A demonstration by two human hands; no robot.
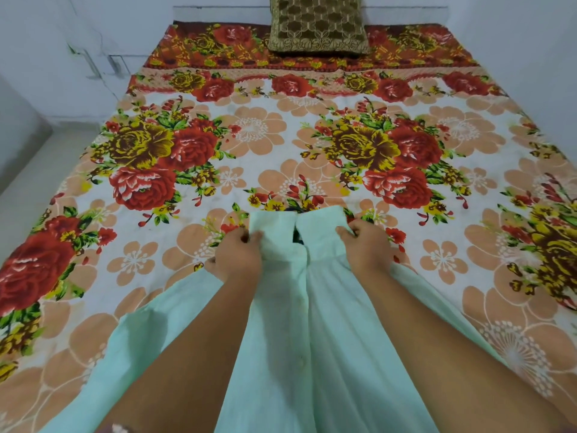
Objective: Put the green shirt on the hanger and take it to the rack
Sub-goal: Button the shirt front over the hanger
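A pale green button shirt (299,323) lies front up on the flowered bed, collar pointing away from me. My left hand (237,254) pinches the left collar flap, and my right hand (365,248) grips the right side of the collar. In the gap between the two collar flaps a small dark piece (296,236) shows, perhaps part of a hanger; the rest of it is hidden under the cloth. Both forearms lie over the shirt's shoulders.
The bed (281,145) carries a sheet with red and yellow roses. A brown patterned pillow (317,25) leans at the far end. White walls stand behind and to the left, with pale floor (28,195) beside the bed's left edge.
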